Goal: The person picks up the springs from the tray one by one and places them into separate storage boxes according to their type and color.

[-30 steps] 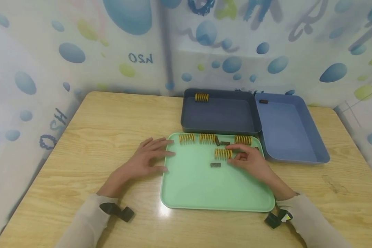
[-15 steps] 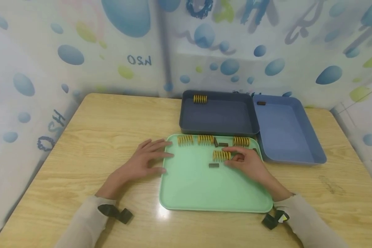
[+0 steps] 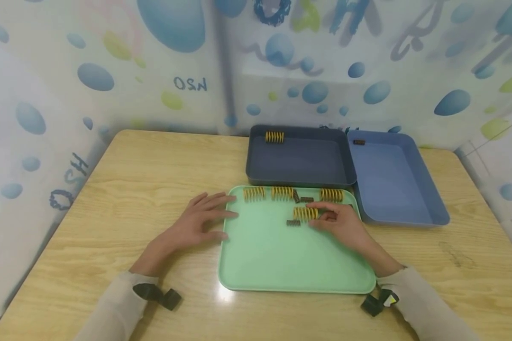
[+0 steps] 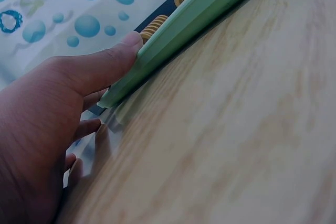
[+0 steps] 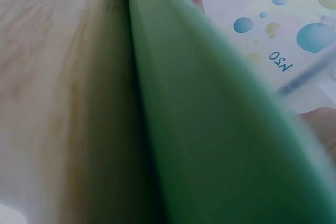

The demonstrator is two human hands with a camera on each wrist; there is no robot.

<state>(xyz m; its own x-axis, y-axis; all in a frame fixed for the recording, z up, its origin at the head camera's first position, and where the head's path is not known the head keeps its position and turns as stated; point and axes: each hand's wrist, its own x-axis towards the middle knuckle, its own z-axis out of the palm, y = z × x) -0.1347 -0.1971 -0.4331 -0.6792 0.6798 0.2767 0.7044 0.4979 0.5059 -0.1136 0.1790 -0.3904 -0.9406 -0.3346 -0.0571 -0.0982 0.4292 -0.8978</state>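
Currently pinches the right end of the large yellow spring with the right grip, with index finger on the far side and thumb on the near side. Lies left of that grip, over the green tray, long axis roughly left to right; so held by one end, with middle and left end free, probably the relation that counts. Can't tell whether lifted or resting on the tray. Has a small dark spring just beside on the near side, about parallel; contact unclear. Sits much nearer the right grip than the left grip, spread and holding nothing at the tray's left rim. Farther out: dark blue tray beyond, light blue tray beyond and to the right, all on the wooden surface.
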